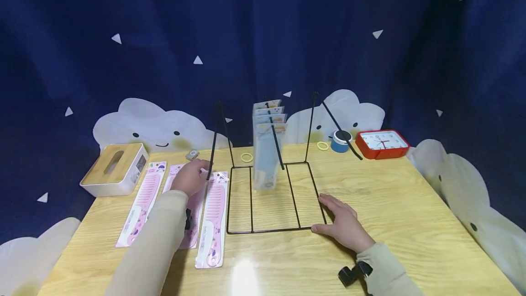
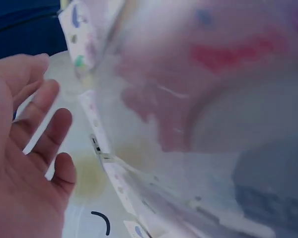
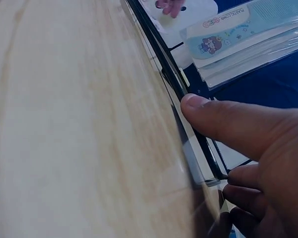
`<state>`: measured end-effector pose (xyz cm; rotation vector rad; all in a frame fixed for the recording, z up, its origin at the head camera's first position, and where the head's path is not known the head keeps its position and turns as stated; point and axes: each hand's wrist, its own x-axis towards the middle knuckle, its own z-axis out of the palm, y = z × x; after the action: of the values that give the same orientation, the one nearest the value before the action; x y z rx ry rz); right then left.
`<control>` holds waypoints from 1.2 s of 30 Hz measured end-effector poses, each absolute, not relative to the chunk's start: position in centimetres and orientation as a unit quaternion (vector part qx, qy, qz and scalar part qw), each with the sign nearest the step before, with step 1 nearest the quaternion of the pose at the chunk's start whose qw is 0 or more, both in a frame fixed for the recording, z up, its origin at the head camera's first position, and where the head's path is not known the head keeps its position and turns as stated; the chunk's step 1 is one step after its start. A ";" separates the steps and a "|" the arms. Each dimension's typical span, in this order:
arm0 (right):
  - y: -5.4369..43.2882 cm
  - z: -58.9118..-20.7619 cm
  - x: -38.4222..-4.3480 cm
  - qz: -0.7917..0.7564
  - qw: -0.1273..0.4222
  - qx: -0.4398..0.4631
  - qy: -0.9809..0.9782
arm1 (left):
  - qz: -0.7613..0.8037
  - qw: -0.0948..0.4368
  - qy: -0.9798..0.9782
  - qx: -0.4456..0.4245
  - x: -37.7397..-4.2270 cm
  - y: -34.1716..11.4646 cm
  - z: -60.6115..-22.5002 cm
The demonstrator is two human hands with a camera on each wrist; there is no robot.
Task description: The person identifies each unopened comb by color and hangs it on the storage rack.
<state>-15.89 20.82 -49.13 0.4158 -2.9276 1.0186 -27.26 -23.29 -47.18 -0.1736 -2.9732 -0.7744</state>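
Observation:
My left hand (image 1: 191, 177) reaches over the pink packaged combs on the left, its fingertips right by the front end of the rack's left prong. In the left wrist view, the left hand (image 2: 32, 139) has loosely bent fingers with nothing between them; a blurred pink package (image 2: 164, 114) fills the right side. My right hand (image 1: 343, 220) rests at the near right corner of the black wire rack (image 1: 273, 230), its thumb (image 3: 208, 111) against the wire. Several blue packaged combs (image 1: 265, 159) hang one behind another on the middle prong.
Pink packaged combs lie on the table, one at the far left (image 1: 141, 204) and one beside the rack (image 1: 213, 220). A tissue box (image 1: 137, 170) stands left; a blue jar (image 1: 340, 143) and a red clock (image 1: 382, 150) stand right. Yellow rings (image 1: 322, 145) lie behind the rack.

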 end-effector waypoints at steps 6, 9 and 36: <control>20.8 -48.9 -15.9 0.318 0.006 0.132 -0.939 | -0.192 -0.017 -0.977 -0.091 -26.9 -23.2 -47.2; 20.6 -49.2 -16.1 0.322 0.006 0.137 -0.937 | -0.197 -0.019 -0.977 -0.076 -26.7 -23.0 -46.8; 20.8 -49.3 -16.1 0.320 0.019 0.143 -0.936 | -0.441 0.239 -0.812 -0.298 -9.8 -19.7 -30.4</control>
<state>-16.13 20.83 -49.32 0.4447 -2.9074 0.9933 -9.80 -19.75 -30.41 -0.8157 -2.2252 -1.2073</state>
